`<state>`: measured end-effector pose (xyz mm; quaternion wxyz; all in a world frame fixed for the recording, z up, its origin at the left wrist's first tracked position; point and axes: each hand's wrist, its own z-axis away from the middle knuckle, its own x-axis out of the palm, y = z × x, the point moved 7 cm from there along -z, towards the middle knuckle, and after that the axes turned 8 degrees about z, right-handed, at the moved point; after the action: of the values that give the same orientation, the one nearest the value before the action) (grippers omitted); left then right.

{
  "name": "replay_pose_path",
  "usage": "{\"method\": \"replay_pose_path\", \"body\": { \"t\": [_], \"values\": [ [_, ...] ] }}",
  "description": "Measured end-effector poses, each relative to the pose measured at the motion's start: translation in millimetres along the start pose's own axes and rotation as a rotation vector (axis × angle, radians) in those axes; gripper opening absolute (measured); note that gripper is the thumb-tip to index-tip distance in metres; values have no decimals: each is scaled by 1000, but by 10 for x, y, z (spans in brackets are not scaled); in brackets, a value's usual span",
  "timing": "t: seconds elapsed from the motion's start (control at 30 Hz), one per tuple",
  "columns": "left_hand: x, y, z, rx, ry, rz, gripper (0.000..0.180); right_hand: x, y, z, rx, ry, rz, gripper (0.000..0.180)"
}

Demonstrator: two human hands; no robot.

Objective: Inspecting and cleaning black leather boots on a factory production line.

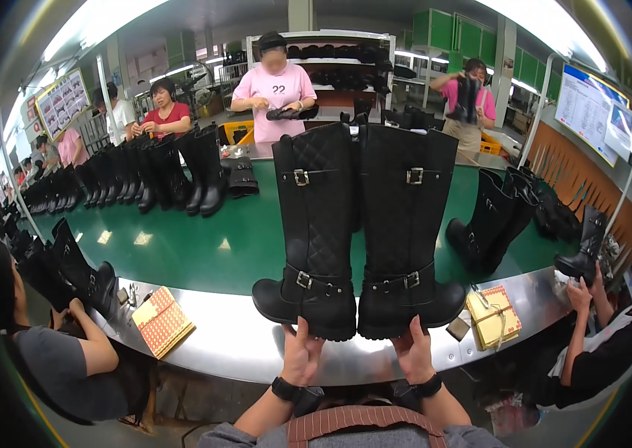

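Upright black boots (314, 224) in left hand (302, 357) and right hand (414, 354), grip partly unclear

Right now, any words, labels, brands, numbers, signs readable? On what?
Print located, not transcribed:
Pink T-shirt: dark chest number, legible.
White-and-blue board, right: fine print, too small.
Picture board, left: text too small.
Wall sign, far left: too blurred.
Yellow patterned cards: marks too small.
Held buckled black boots: none visible.

The boots (317, 216) are black with diamond quilting and silver buckles (301, 177). The tabletop (182, 250) is green, the apron (364, 425) brown with pale stripes
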<state>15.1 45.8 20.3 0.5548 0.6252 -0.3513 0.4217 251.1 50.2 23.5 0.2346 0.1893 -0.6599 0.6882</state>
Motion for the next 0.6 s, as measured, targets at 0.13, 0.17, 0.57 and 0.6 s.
{"method": "replay_pose_path", "body": {
  "t": [0.13,0.17,0.57,0.6],
  "values": [
    [-5,-13,25,0,-40,19,66,-114,76,-21,20,9,-80,43],
    [-4,-21,40,-7,-63,27,66,-129,77,-30,-5,-17,-88,43],
    [-153,-63,75,-21,-169,-74,66,-418,247,-17,-113,-198,6,46],
    [-155,-67,81,-25,-169,-74,66,-437,255,-10,-113,-194,6,46]
  ]
}}
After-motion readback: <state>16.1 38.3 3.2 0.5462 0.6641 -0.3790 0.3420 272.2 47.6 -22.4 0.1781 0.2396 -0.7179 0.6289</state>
